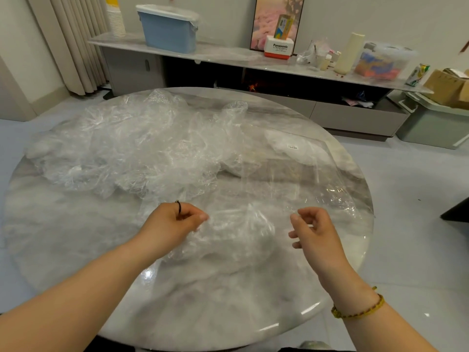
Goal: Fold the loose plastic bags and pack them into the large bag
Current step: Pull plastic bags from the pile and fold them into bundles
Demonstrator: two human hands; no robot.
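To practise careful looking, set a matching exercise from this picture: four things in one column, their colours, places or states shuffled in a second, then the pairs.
1 heap of crumpled bags
2 bin
3 left hand
4 bracelet

A blue, on the shelf
B yellow, round the right wrist
C pinching a clear bag
D clear, on the table's far left

Pairs: 1-D, 2-A, 3-C, 4-B
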